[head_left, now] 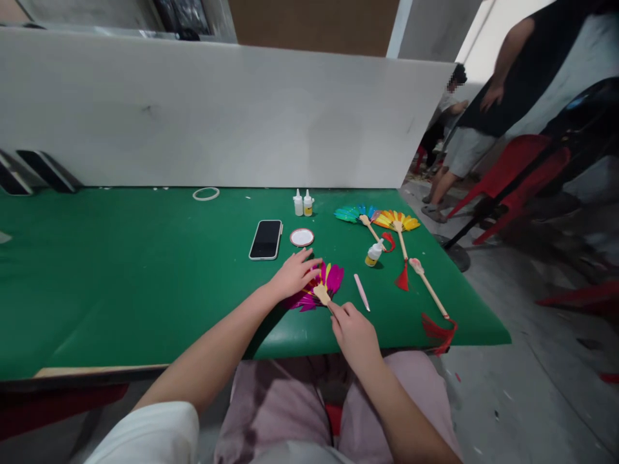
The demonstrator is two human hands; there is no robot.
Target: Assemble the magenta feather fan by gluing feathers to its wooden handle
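A magenta feather fan (333, 278) with some yellow feathers lies near the table's front edge. My left hand (294, 276) rests on its upper left feathers, fingers spread. The fan's wooden handle is pinched in my right hand (353, 332), just below the pale wooden head. Right of the fan lies a pink pair of tweezers (361, 292). Beyond it a small glue bottle (374, 254) with a yellow label leans to one side. A white round dish (302, 238) with a reddish rim sits above my left hand.
A phone (265, 240) lies left of the dish, with two glue bottles (303, 205) behind. At right are a blue-green fan (355, 215), a yellow-orange fan (397, 221) and a bare handle (429, 287) with red tassel. A white board (242, 116) borders the green table (145, 277).
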